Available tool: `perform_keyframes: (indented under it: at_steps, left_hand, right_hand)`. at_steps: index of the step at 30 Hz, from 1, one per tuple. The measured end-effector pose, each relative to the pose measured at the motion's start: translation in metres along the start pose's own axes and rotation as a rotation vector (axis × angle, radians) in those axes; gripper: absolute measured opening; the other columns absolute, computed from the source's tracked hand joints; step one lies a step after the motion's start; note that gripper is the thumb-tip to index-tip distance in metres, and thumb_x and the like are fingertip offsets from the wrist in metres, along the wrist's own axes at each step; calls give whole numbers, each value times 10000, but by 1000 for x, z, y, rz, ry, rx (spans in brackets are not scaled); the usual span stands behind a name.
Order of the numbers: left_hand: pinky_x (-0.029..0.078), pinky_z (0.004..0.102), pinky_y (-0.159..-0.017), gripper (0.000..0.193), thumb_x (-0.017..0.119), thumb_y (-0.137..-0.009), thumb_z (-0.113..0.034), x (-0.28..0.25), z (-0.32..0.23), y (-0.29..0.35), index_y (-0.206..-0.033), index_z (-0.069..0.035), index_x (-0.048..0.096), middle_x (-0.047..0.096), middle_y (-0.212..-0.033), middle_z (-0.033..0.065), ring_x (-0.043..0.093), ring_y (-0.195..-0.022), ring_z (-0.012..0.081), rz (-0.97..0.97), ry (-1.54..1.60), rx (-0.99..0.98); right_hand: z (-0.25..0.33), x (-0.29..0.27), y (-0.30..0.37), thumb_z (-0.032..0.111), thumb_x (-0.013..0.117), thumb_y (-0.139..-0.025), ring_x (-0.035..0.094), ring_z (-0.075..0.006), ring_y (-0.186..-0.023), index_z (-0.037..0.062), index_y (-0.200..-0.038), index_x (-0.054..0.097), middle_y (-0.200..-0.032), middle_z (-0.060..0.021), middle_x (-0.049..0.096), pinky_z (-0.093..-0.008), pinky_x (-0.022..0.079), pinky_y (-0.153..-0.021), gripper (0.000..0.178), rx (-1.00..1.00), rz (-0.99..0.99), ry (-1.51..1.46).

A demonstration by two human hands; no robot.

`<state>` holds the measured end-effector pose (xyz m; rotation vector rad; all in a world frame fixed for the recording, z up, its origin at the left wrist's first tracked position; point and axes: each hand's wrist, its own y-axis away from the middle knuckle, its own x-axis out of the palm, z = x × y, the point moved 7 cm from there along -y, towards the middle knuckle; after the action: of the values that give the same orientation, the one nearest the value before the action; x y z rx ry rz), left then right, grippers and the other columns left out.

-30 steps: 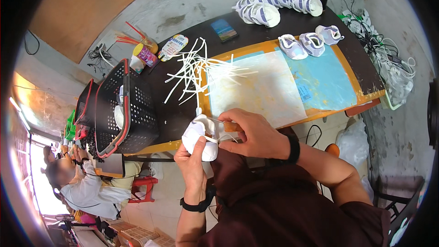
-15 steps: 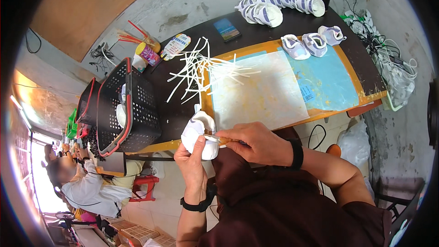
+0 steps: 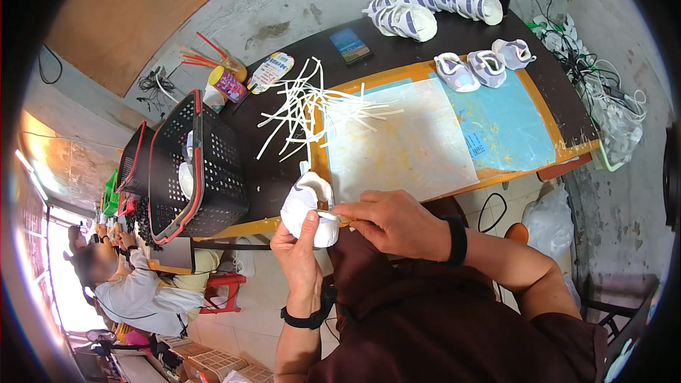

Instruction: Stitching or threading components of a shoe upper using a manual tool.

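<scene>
Small white shoe [image 3: 298, 206] held by the table's [image 3: 268, 188] near edge
Left hand [image 3: 295, 250] pinches it; right hand [image 3: 396, 221] grips a brown tool [image 3: 346, 219] at its side. A loosened pinch could let the tool slip.

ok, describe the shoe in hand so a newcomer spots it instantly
Start at the dark table and find its near edge, just right of the large black basket. There the left hand grips a small white shoe, the right hand close beside it. Unlike the shoes standing on the table, this one is held.
</scene>
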<state>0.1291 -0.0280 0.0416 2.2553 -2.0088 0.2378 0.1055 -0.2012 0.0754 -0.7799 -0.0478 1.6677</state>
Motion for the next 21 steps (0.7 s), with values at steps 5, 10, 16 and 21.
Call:
perform_keyframes:
  at_steps: [5,10,16,21]
  left_hand:
    - [480,243,-661,154,700,-854,-72,-1,0,1,-994,-13,677,678,-883,27,602,-738,77,-10,-16,19]
    - [479,236,-688,182,689,-850,-30,5,-1,2,-1028,-6,662,676,-909,32,605,-775,76,38,-50,28]
    - [473,233,-700,189,682,-855,-30,7,6,-2,-1039,5,658,676,-916,32,600,-784,75,64,-109,61]
    - [465,230,-692,164,677,-870,-63,14,24,-12,-1017,9,670,677,-903,28,593,-778,68,99,-117,64]
  right_hand:
    - [2,4,3,108,577,-865,576,-332,-646,69,-1108,637,-729,-132,552,-429,448,-575,253,14,-20,49]
    - [3,7,4,87,586,-836,580,-332,-647,65,-1135,615,-737,-129,552,-436,451,-569,301,27,-19,99]
    - [3,10,3,38,591,-777,584,-332,-621,30,-1164,579,-771,-130,561,-428,467,-561,388,8,3,246]
    - [-8,15,-3,43,601,-780,582,-299,-636,39,-1150,576,-795,-100,548,-402,456,-543,370,42,70,431]
